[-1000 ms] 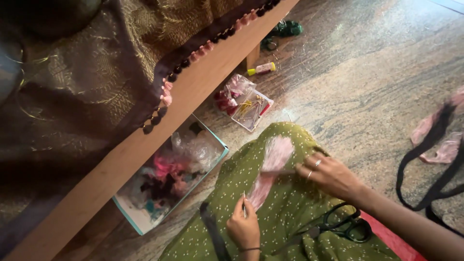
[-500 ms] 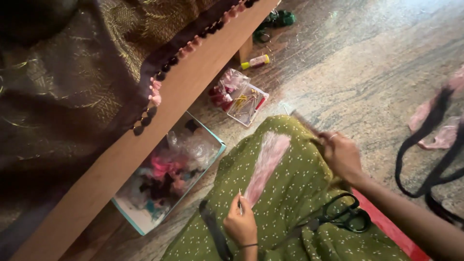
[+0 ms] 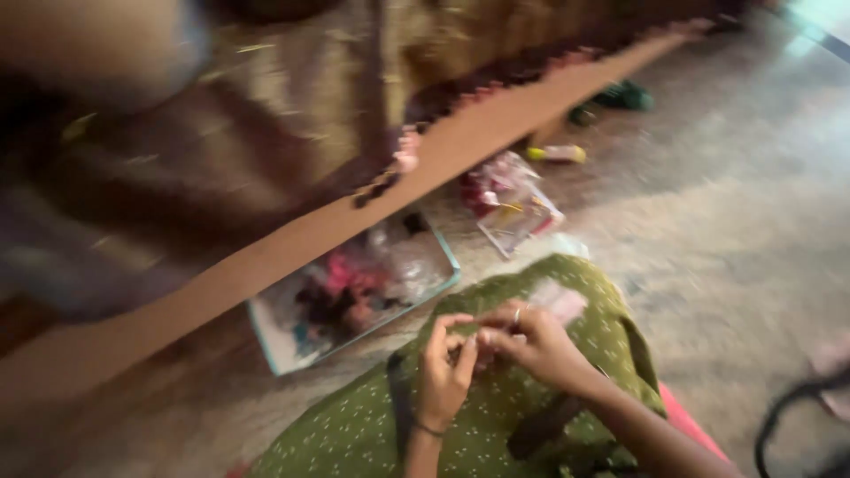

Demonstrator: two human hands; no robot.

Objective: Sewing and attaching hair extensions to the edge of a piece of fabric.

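Observation:
The picture is blurred by motion. My left hand (image 3: pixel 443 372) and my right hand (image 3: pixel 536 341) meet fingertip to fingertip over a green white-dotted fabric (image 3: pixel 372 434) spread on my lap. Both pinch a small thing between them, too blurred to identify. A ring shows on my right hand and a thin band on my left wrist. A pale pink cloth piece (image 3: pixel 562 301) lies on the green fabric just beyond my right hand. A dark strap or tool (image 3: pixel 540 425) lies on the fabric under my right forearm.
A clear box with a teal rim (image 3: pixel 447 257) holding pink and dark bits sits on the stone floor under a wooden edge (image 3: pixel 292 239), which is draped in brown cloth (image 3: pixel 221 133). A clear packet (image 3: pixel 513 199), a yellow tube (image 3: pixel 558 153) and a black strap (image 3: pixel 792 407) lie around.
My right hand has left the far end of the pink strip and come back to meet my left hand. The view has swung and zoomed closer, blurring everything.

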